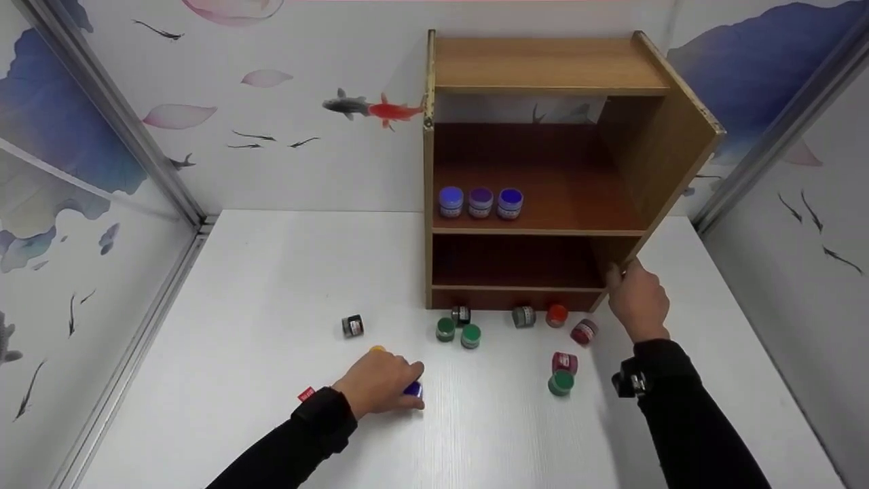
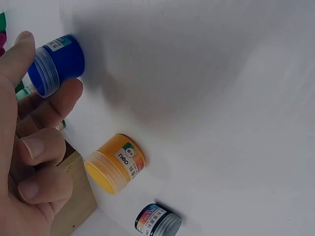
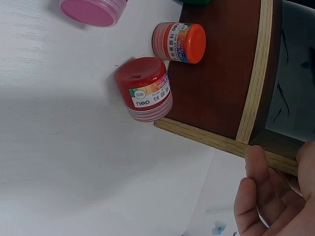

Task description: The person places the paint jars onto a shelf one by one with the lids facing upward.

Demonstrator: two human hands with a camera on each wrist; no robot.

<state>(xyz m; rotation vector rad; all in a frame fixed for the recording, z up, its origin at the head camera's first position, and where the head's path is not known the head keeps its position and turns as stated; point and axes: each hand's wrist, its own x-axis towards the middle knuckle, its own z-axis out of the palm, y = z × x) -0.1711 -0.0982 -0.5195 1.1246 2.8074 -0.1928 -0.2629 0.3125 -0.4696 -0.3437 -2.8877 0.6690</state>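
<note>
My left hand (image 1: 379, 384) pinches a blue paint jar (image 2: 69, 58) between thumb and forefinger, low over the white table (image 1: 271, 272). The jar's clear lid faces the palm; in the head view the hand covers most of it. Close by stands a yellow paint jar (image 2: 123, 160), almost hidden in the head view. A black paint jar (image 2: 157, 220) lies on its side beyond it. My right hand (image 1: 639, 302) grips the lower right side panel of a wooden shelf unit (image 1: 679, 129), thumb at the front edge and fingers outside.
Three blue and purple paint jars (image 1: 481, 202) stand in a row on the middle shelf. Before the shelf unit are several more: green jars (image 1: 470, 335), an orange-red jar (image 1: 557, 315), a dark red jar (image 3: 145, 88). Painted walls (image 1: 305, 170) enclose the table.
</note>
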